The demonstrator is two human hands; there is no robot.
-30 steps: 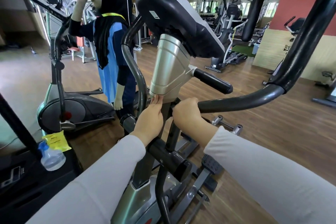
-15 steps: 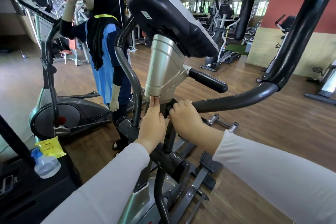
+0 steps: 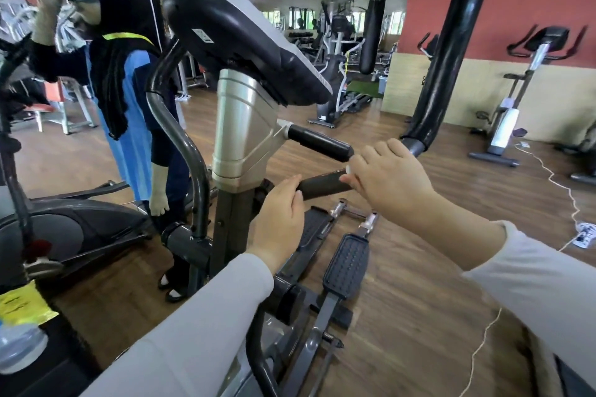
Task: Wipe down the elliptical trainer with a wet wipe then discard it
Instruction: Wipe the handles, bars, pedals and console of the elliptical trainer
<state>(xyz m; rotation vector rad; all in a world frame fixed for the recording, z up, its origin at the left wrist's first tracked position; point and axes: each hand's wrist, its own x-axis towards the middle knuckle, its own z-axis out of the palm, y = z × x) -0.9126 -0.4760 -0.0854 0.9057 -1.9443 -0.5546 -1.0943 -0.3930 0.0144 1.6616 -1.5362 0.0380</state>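
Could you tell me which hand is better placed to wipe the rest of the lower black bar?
Likely the right hand: it is curled over the bar with a bit of white wipe showing at its fingers, nearer the upright handle. The left hand only holds the bar's inner end.

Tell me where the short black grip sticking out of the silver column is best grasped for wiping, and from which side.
Wrap its middle from above, approaching over the free right end. The short black grip lies nearly level, a round bar; its left end is fixed to the silver column. The right hand, curled round the lower bar with the wipe, sits beside that free end.
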